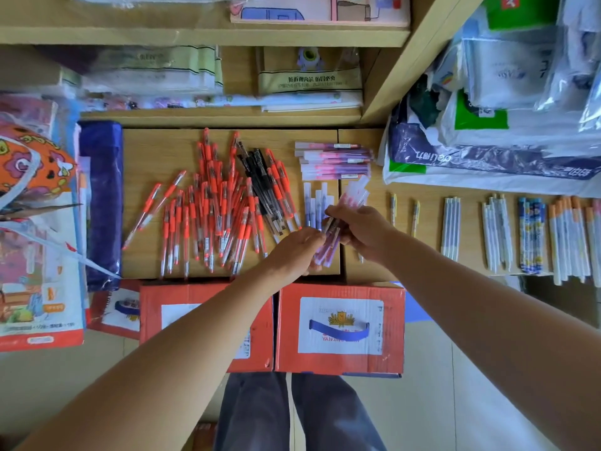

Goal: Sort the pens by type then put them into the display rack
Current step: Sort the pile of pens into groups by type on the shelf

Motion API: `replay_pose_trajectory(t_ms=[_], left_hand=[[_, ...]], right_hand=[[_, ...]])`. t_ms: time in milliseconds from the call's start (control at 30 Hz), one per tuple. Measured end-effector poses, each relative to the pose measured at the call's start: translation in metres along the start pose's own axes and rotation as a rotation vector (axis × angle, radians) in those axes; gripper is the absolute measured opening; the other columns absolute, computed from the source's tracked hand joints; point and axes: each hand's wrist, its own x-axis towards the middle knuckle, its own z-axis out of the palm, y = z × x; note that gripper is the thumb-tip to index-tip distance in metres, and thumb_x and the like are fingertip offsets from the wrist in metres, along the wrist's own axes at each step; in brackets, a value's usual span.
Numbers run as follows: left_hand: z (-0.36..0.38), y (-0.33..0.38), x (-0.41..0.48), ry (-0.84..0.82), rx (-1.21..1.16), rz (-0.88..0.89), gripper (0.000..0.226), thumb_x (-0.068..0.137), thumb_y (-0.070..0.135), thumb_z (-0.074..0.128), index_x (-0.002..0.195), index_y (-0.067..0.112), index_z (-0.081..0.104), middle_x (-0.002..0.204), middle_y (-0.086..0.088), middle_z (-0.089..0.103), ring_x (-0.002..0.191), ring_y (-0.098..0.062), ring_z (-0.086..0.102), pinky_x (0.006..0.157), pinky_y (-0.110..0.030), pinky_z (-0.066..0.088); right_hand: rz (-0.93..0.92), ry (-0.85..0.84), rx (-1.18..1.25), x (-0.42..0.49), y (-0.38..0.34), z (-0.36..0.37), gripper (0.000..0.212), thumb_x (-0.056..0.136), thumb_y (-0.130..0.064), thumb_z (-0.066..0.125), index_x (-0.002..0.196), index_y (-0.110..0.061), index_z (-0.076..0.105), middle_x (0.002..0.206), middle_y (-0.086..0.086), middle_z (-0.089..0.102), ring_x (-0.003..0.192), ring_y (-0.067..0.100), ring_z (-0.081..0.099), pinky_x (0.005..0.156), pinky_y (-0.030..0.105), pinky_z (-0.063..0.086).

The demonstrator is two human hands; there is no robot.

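Note:
Both hands meet over the wooden board [153,177], sharing a bundle of pink-purple pens [328,249]. My left hand [297,250] grips its lower end, while my right hand [361,227] grips the upper part, whose clear caps stick out above. A big heap of red pens [214,206] lies to the left, with black pens [257,180] mixed in. More pink-purple pens [335,159] lie stacked sideways at the back. Several white-purple pens [317,203] stand in a row just behind my hands.
Sorted rows lie on the right: yellow pens [403,214], white pens [450,227], blue patterned pens [531,236], orange-capped pens [574,239]. Two red cardboard boxes [341,327] sit under the board. Shelves [201,35] with packaged stationery are behind, plastic bags [487,157] at the right.

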Motion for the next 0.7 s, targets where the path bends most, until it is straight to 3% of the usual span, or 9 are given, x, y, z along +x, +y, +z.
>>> replay_pose_trajectory(t_ms=[100,200,267,367,433,567,633,700], left_hand=[[-0.018,-0.006,0.008,0.211,0.189,0.126,0.032,0.102,0.031,0.037,0.115,0.008,0.057,0.109,-0.004,0.060,0.100,-0.017,0.058,0.087,-0.029,0.045],[-0.031,0.003,0.022,0.388,0.041,0.226,0.034,0.098,0.038,0.047,0.122,0.014,0.053,0.097,-0.005,0.062,0.076,-0.010,0.057,0.067,-0.022,0.041],[-0.037,0.013,0.035,0.336,-0.035,0.246,0.045,0.092,0.048,0.053,0.127,0.020,0.050,0.088,-0.002,0.059,0.066,-0.010,0.052,0.063,-0.027,0.041],[-0.035,0.023,0.047,0.239,-0.016,0.230,0.048,0.084,0.056,0.061,0.118,0.023,0.054,0.090,-0.003,0.061,0.069,-0.013,0.054,0.065,-0.033,0.044],[-0.033,0.026,0.050,0.247,-0.017,0.219,0.036,0.087,0.048,0.062,0.105,0.018,0.054,0.090,-0.002,0.061,0.072,-0.014,0.055,0.065,-0.033,0.045],[-0.033,0.028,0.053,0.166,-0.031,0.218,0.012,0.095,0.027,0.054,0.093,0.015,0.054,0.077,-0.004,0.060,0.055,-0.013,0.047,0.052,-0.026,0.035],[-0.034,0.030,0.055,0.153,0.001,0.190,0.017,0.097,0.022,0.047,0.083,0.017,0.056,0.065,0.003,0.060,0.050,-0.011,0.047,0.050,-0.023,0.035],[-0.034,0.031,0.057,0.171,0.059,0.173,0.026,0.098,0.021,0.041,0.076,0.015,0.056,0.064,-0.002,0.059,0.051,-0.014,0.044,0.050,-0.025,0.035]], right_hand=[[-0.045,-0.062,-0.344,0.003,-0.015,-0.007,0.017,0.090,-0.015,0.064,0.077,-0.006,0.061,0.061,0.006,0.049,0.048,0.012,0.041,0.043,0.019,0.035],[-0.025,-0.262,-0.734,0.007,-0.031,-0.010,0.019,0.090,-0.021,0.064,0.086,-0.003,0.060,0.070,0.012,0.052,0.061,0.020,0.049,0.055,0.025,0.044],[-0.031,-0.355,-0.919,0.010,-0.039,-0.008,0.029,0.089,-0.025,0.065,0.097,0.003,0.061,0.084,0.018,0.060,0.076,0.025,0.058,0.073,0.038,0.053],[-0.049,-0.433,-1.011,0.007,-0.050,-0.006,0.028,0.090,-0.026,0.064,0.097,0.001,0.064,0.090,0.019,0.066,0.083,0.028,0.064,0.085,0.040,0.052],[-0.083,-0.482,-1.059,0.005,-0.056,-0.007,0.019,0.090,-0.025,0.063,0.086,-0.006,0.064,0.085,0.013,0.069,0.078,0.025,0.065,0.087,0.040,0.051],[-0.115,-0.520,-1.145,0.004,-0.059,-0.007,0.020,0.089,-0.026,0.062,0.079,-0.009,0.062,0.080,0.009,0.068,0.074,0.022,0.062,0.090,0.040,0.046],[-0.124,-0.519,-1.167,0.004,-0.059,-0.005,0.024,0.090,-0.028,0.061,0.083,-0.005,0.063,0.082,0.012,0.067,0.076,0.023,0.061,0.090,0.041,0.045],[-0.130,-0.510,-1.180,0.005,-0.061,-0.004,0.028,0.092,-0.028,0.059,0.091,-0.001,0.064,0.085,0.013,0.067,0.077,0.023,0.060,0.085,0.037,0.046]])
